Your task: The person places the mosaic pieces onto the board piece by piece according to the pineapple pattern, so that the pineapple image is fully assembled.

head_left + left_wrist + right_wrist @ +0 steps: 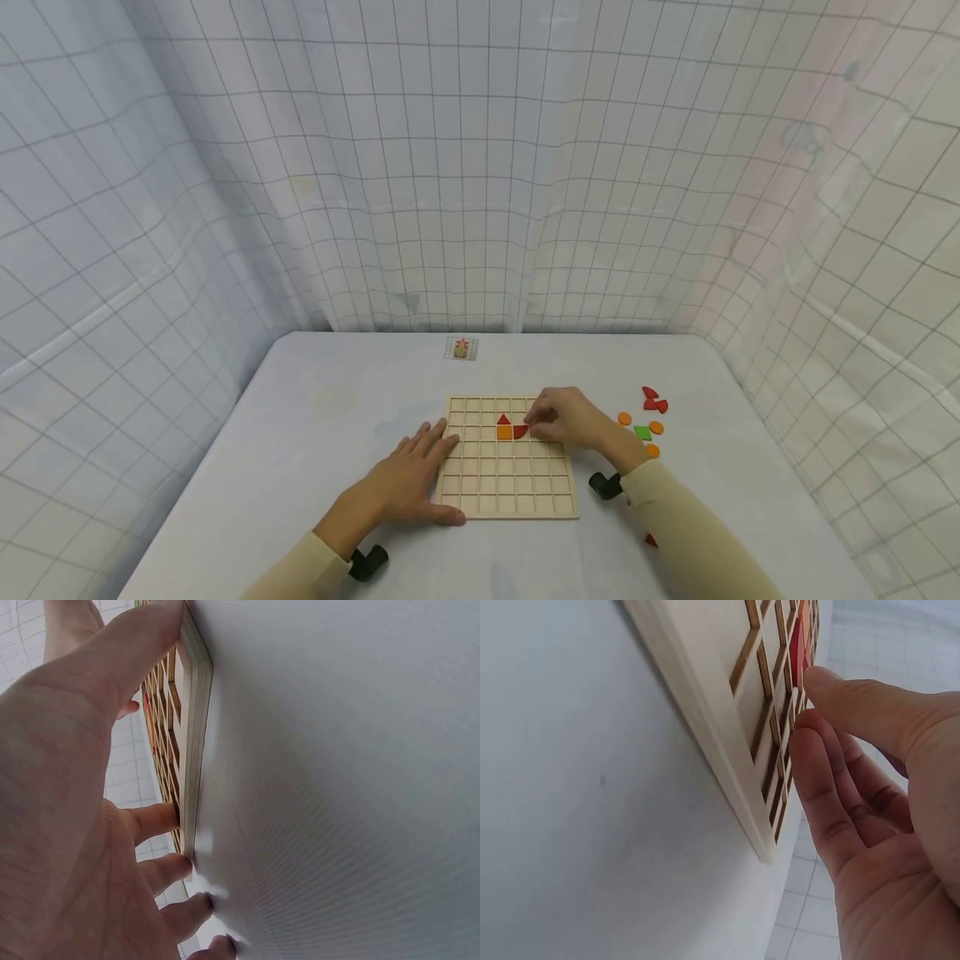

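Observation:
A pale wooden grid board (pixel 507 483) lies on the table. In its cells sit a red triangle (pixel 503 419), an orange square (pixel 504 432) and a red quarter-circle piece (pixel 520 432). My left hand (pixel 411 475) rests at the board's left edge, fingers spread, thumb by the near left corner (pixel 196 656). Over the upper right of the board is my right hand (pixel 573 421), its bent fingertips beside the quarter-circle. In the right wrist view the thumb is close to the red piece (pixel 797 656). A small gap shows between thumb and forefinger, with nothing visible in it.
Right of the board lie red pieces (pixel 650 405), orange discs (pixel 625 418) and a green square (pixel 642 432). Another red piece (pixel 651 540) shows partly beside the right sleeve. A small picture card (pixel 461 348) lies at the back of the table, before checked curtains (pixel 480 208).

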The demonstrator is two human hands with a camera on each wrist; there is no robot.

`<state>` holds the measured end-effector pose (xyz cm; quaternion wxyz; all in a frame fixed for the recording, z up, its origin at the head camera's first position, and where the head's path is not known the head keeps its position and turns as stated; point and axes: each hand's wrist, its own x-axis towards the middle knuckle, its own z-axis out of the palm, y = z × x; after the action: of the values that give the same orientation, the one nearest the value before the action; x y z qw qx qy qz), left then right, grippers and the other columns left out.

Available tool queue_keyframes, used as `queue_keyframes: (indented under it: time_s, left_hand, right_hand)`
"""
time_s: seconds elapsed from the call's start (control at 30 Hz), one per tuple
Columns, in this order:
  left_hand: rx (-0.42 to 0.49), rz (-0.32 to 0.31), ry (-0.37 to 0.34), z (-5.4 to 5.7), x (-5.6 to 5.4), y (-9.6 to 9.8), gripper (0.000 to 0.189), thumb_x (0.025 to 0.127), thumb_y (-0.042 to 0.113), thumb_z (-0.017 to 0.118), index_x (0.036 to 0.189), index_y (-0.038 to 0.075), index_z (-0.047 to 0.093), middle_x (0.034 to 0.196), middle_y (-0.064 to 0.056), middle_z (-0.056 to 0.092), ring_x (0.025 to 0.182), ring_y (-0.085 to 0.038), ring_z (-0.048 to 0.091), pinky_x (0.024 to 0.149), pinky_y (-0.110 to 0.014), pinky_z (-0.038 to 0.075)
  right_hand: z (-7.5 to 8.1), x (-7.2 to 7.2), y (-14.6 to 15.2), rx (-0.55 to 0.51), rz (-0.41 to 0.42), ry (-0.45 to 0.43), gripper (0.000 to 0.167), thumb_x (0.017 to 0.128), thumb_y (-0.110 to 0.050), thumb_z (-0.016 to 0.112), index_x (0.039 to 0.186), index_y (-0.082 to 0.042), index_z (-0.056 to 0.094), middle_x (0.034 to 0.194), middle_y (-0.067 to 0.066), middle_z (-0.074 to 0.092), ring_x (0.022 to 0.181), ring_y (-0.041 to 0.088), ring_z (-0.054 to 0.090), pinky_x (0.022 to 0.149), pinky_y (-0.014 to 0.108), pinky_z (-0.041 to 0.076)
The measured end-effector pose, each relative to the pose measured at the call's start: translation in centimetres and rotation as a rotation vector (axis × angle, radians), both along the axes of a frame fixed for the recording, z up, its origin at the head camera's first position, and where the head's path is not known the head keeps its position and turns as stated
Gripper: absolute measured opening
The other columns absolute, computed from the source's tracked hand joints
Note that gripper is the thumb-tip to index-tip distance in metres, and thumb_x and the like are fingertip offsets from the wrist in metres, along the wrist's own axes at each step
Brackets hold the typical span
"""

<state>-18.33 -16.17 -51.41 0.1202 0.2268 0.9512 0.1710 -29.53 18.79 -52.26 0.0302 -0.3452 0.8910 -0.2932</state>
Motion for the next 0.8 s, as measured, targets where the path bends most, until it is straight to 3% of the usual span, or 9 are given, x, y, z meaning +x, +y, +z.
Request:
queue_keyframes:
  time_s: [0.17,0.2,0.3,0.4,0.43,0.63,0.8]
  left_hand:
    - [-0.006,0.006,0.003,-0.1,-0.1,0.0,0.13,0.086,0.082,0.089,0.181,0.009,0.039,0.195,-0.021,0.021,0.181,-0.05,0.025,0.141,-0.072,0.033]
    - [-0.007,0.007,0.004,-0.1,-0.1,0.0,0.13,0.086,0.082,0.089,0.181,0.009,0.039,0.196,-0.021,0.021,0.181,-0.05,0.025,0.142,-0.072,0.033]
    - [-0.006,0.006,0.002,-0.3,-0.1,0.0,0.13,0.086,0.082,0.089,0.181,0.009,0.039,0.196,-0.021,0.021,0.181,-0.05,0.025,0.142,-0.072,0.033]
    - [-0.004,0.001,0.005,-0.4,-0.1,-0.1,0.129,0.087,0.082,0.089,0.181,0.009,0.039,0.195,-0.021,0.021,0.181,-0.05,0.026,0.141,-0.072,0.033]
    - [-0.004,0.0,0.005,-0.5,-0.1,-0.1,0.129,0.087,0.082,0.089,0.181,0.009,0.039,0.195,-0.021,0.022,0.181,-0.05,0.026,0.141,-0.073,0.033]
    - [-0.001,-0.001,0.005,-0.6,-0.1,-0.1,0.13,0.087,0.082,0.089,0.181,0.008,0.039,0.195,-0.022,0.021,0.18,-0.051,0.026,0.141,-0.073,0.033]
    - [-0.001,0.0,0.011,-0.6,-0.1,-0.2,0.129,0.087,0.081,0.09,0.18,0.008,0.04,0.195,-0.022,0.022,0.18,-0.051,0.026,0.141,-0.073,0.033]
  right_hand:
    - [0.3,-0.2,1.6,-0.052,0.004,0.045,0.009,0.103,-0.012,0.089,0.112,-0.011,0.091,0.108,-0.001,0.083,0.094,0.004,0.073,0.085,0.027,0.066]
    - [-0.7,-1.0,2.3,-0.073,0.024,0.066,0.011,0.106,-0.018,0.089,0.115,-0.013,0.091,0.108,-0.003,0.082,0.094,0.003,0.072,0.085,0.026,0.065]
    - [-0.6,-1.1,3.4,-0.09,0.008,0.086,0.014,0.105,-0.02,0.09,0.117,-0.012,0.09,0.106,-0.004,0.081,0.091,0.002,0.071,0.082,0.024,0.064]
    - [-0.4,-1.1,4.4,-0.076,-0.037,0.079,0.017,0.105,-0.019,0.089,0.12,-0.01,0.09,0.11,-0.001,0.082,0.092,0.007,0.073,0.083,0.028,0.066]
    - [0.6,-0.4,4.3,-0.053,-0.081,0.062,0.017,0.103,-0.012,0.09,0.119,-0.008,0.089,0.11,0.001,0.082,0.092,0.009,0.074,0.082,0.03,0.067]
    - [0.7,-0.7,6.6,0.013,-0.226,0.059,0.019,0.104,-0.014,0.09,0.123,-0.01,0.089,0.118,0.006,0.083,0.097,0.017,0.076,0.083,0.029,0.065]
    - [1.2,-0.8,8.7,0.005,-0.298,0.058,0.024,0.106,-0.013,0.088,0.129,-0.007,0.087,0.126,0.013,0.082,0.103,0.028,0.078,0.082,0.036,0.067]
